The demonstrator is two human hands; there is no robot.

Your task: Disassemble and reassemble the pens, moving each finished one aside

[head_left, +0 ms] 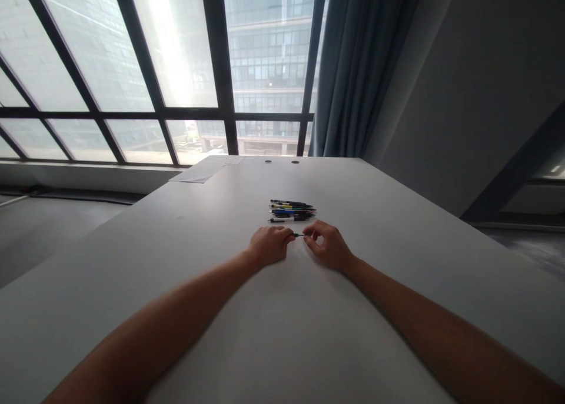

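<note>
My left hand (270,244) rests low over the table, its fingers closed around a dark, slim pen (297,234) whose body is mostly hidden in the grip. A short, thin stretch of the pen shows between the two hands. On its right end, my right hand (329,245) pinches with thumb and forefinger; whether the piece there is a separate tip I cannot tell. Just beyond my hands lies a row of several pens (291,211), side by side and pointing right, with black, yellow, blue and white bodies.
The white table (247,186) stretches away to the window (269,57). Sheets of paper (198,170) lie at its far left edge. Two dark round grommets (295,162) sit near the far end. A blue curtain (353,69) hangs behind, at the right.
</note>
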